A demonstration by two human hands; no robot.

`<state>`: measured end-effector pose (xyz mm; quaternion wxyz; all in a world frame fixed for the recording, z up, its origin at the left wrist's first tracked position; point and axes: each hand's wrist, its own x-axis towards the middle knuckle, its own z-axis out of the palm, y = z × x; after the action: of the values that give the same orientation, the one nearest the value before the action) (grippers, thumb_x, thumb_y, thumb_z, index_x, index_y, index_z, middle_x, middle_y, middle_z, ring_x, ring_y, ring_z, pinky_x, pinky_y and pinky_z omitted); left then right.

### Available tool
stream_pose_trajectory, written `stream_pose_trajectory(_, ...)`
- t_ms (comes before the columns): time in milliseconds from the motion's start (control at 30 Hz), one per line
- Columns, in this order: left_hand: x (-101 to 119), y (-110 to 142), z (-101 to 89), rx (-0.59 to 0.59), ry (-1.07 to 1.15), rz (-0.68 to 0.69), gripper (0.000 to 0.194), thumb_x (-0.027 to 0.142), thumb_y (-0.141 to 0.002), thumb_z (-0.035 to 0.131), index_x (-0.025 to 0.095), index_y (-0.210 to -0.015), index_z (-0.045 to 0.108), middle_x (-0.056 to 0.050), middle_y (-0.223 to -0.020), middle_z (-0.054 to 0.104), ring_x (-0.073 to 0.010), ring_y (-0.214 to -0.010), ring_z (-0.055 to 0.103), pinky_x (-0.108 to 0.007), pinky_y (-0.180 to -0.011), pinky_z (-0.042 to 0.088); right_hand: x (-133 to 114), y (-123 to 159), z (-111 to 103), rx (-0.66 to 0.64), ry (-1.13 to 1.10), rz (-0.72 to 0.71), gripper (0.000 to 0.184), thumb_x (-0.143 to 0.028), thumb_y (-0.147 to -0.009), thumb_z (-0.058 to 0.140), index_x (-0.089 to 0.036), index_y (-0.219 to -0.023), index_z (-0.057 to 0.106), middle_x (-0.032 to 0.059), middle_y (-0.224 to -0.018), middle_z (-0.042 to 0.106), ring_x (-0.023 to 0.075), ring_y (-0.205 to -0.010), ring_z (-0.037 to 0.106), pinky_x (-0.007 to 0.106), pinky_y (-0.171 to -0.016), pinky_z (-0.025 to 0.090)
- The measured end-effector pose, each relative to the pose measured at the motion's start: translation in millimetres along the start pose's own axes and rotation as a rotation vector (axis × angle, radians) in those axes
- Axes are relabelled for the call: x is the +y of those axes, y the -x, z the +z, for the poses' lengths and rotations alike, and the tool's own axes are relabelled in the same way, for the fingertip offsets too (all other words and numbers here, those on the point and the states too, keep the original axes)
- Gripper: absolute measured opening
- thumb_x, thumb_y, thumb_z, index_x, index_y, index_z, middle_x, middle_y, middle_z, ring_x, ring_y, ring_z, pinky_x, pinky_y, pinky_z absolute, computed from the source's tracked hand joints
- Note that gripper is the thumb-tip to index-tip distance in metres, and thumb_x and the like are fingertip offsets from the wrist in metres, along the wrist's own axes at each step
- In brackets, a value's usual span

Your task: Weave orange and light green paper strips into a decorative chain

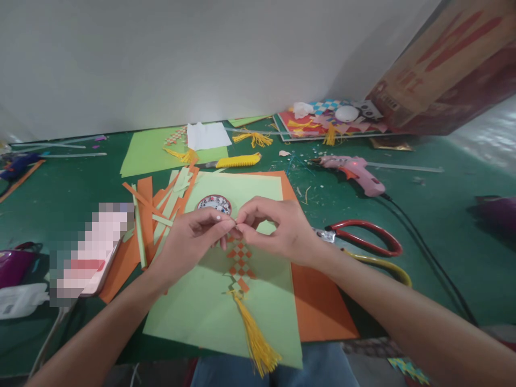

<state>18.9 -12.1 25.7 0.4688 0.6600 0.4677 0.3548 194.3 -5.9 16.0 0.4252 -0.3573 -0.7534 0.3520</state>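
Note:
My left hand (pixel 193 234) and my right hand (pixel 274 228) meet above a light green paper sheet (pixel 201 306). Both pinch the top of a small woven ornament (pixel 241 263) of orange and green paper strips. A yellow tassel (pixel 256 338) hangs from the ornament's lower tip toward the table edge. The fingertips of both hands are pressed together on the ornament's upper end, which they hide. A round patterned tape roll (pixel 213 203) lies just beyond my left fingers.
Cut orange and green paper strips (pixel 161 207) lie to the left. Red-handled scissors (pixel 363 239), a pink glue gun (pixel 355 172) with its cord, a yellow cutter (pixel 237 160), a phone (pixel 94 252), more woven pieces (pixel 322 123) and a cardboard box (pixel 451 70) surround the sheets.

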Motion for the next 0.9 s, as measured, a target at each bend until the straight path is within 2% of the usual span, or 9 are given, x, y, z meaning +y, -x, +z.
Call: stream_pose_trajectory(900,-2.6,1.4,-1.2,0.003,0.001,0.016,0.018,0.028,-0.082,0.059,0.019,-0.067,0.063,0.002,-0.053,0.061,-0.01,-0.052,0.055,-0.022,-0.056,0.046,0.9,-0.7,-1.5,-0.024,-0.045,0.007,0.004,-0.015,-0.075,0.056,-0.017,-0.072,0.056,-0.0024,-0.058,0.059,0.0067,-0.051,0.054,0.017,-0.05,0.048)
